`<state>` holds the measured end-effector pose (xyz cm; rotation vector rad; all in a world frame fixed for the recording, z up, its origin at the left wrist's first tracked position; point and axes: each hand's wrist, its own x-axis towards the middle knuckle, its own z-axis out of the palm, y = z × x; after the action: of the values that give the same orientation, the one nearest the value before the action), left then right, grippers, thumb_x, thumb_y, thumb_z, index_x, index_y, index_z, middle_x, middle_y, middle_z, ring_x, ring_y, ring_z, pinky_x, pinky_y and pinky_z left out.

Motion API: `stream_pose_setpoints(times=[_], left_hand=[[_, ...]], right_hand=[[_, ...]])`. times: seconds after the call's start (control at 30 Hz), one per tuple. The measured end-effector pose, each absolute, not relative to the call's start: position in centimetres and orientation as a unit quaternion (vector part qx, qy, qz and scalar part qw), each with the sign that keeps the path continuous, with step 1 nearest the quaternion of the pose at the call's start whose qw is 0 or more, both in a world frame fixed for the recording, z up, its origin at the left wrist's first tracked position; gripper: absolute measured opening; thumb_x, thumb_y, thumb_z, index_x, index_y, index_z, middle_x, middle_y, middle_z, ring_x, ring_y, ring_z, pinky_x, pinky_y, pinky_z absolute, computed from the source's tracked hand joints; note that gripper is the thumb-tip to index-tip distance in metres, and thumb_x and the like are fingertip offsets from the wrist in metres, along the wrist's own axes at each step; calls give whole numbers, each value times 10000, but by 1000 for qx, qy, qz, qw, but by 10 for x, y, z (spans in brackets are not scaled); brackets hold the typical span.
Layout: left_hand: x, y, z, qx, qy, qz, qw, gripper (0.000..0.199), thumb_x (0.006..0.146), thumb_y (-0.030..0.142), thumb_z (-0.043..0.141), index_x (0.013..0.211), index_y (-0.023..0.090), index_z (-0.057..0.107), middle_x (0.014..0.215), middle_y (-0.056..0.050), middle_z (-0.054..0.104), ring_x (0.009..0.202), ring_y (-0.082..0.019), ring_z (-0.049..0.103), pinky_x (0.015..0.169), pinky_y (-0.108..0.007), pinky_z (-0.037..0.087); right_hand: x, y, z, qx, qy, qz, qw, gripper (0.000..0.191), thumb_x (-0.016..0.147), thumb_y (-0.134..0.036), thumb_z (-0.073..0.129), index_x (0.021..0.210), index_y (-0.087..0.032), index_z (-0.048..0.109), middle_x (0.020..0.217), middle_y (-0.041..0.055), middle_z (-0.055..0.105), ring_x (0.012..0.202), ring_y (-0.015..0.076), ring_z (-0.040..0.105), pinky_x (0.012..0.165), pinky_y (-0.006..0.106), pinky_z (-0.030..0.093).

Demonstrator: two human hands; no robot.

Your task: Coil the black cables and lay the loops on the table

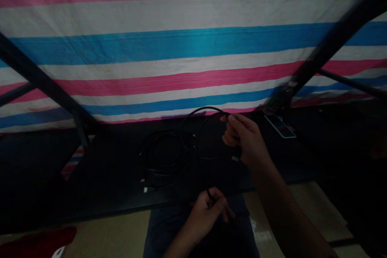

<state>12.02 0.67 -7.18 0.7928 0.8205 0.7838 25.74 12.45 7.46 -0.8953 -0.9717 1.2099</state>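
A black cable runs in a loop above the dark tabletop. My right hand pinches it at the loop's upper right, with a light connector end hanging below the fingers. Near the table's front edge my left hand is closed round a lower stretch of the same cable. Left of the loop, several coiled black cables lie on the table, one with a pale connector at its front.
A phone lies at the right rear of the black table. Striped pink, white and blue sheeting hangs behind, with dark slanted posts at both sides. Red cloth shows at lower left.
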Motion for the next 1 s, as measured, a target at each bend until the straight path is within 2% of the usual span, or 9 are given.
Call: stream_pose_setpoints(times=[0.13,0.23,0.33,0.43,0.53,0.67,0.83,0.93,1.0], left_hand=[[99,14,-57,265,432,502,701,731,657,862,662,514,229,327,428,105,245,397,-52,241,432,-227,249],[61,35,-17,258,485,557,623,640,589,721,836,707,207,474,547,108,351,441,-44,293,434,-184,255],[24,58,19,324,521,541,576,604,669,715,786,926,231,529,629,98,418,472,-56,347,429,-162,277],[6,71,32,402,534,468,578,519,809,717,645,991,243,541,627,102,364,462,-65,295,402,-162,231],[3,71,28,467,539,365,598,477,895,692,540,1015,232,583,641,78,389,494,-90,335,417,-182,241],[8,66,21,541,547,351,534,367,931,562,578,1071,229,644,784,-6,588,706,-159,543,588,-231,400],[20,75,24,571,580,403,419,304,887,428,671,1110,222,661,845,-27,648,763,-208,592,664,-279,406],[27,84,23,625,566,423,332,237,795,377,768,944,200,719,924,-58,644,803,-218,598,684,-283,407],[30,88,20,666,544,395,323,222,813,398,752,756,192,694,835,-48,628,752,-206,585,670,-281,393]], right_hand=[[290,120,77,-432,-509,544,508,344,875,-494,713,835,-156,665,508,-118,309,395,35,238,386,191,181],[312,106,71,-458,-578,603,304,437,912,-571,642,834,-142,668,497,-102,337,413,45,257,378,185,167],[320,96,64,-449,-592,645,177,439,929,-569,617,904,-134,677,529,-93,357,449,51,276,393,174,191],[315,95,61,-438,-571,659,218,401,856,-509,734,1031,-161,635,634,-82,441,459,36,284,395,167,202],[306,101,62,-424,-562,655,274,402,786,-425,816,1024,-181,602,668,-85,462,440,25,281,375,164,204],[297,106,66,-415,-601,627,273,289,870,-424,734,948,-168,625,580,-101,390,432,38,276,364,160,187],[294,103,74,-374,-631,646,211,304,936,-436,652,1031,-148,671,543,-107,359,420,48,261,361,164,193],[296,101,83,-356,-660,647,136,298,938,-414,647,1036,-139,706,571,-80,423,447,53,319,381,163,232],[299,102,89,-352,-678,632,130,273,912,-396,684,978,-134,727,604,-57,465,476,55,353,394,162,242]])
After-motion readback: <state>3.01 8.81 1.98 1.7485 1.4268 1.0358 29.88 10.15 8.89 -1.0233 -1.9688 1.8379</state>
